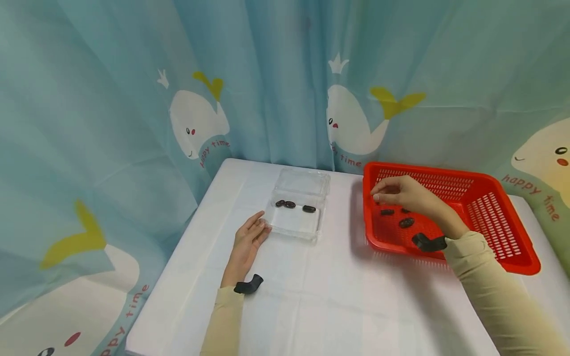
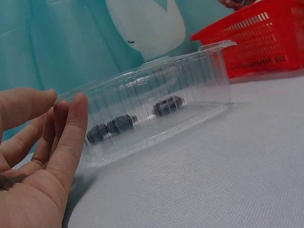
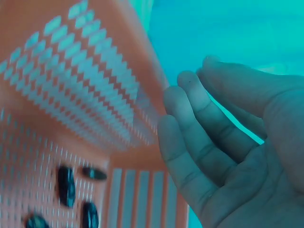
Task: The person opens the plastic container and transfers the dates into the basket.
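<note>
My left hand (image 1: 247, 242) rests on the table with its fingertips at the front left corner of a clear plastic clamshell box (image 1: 294, 228). Its fingers are fairly straight and touch the box wall. The hinged lid (image 1: 303, 182) lies back, away from me. Inside the box sit three dark brown, oval, date-like pieces (image 1: 309, 209) in a row at the rear. My right hand (image 1: 407, 195) hovers over the left rim of a red plastic basket (image 1: 498, 269), fingers loosely bent, nothing visible between them. Several similar dark pieces (image 1: 406, 223) lie on the basket floor.
A white cloth covers the table (image 1: 320, 301), with the box left of the basket. Behind it hangs a light blue curtain (image 1: 276, 74) printed with whales. Both wrists carry black straps (image 1: 429, 242).
</note>
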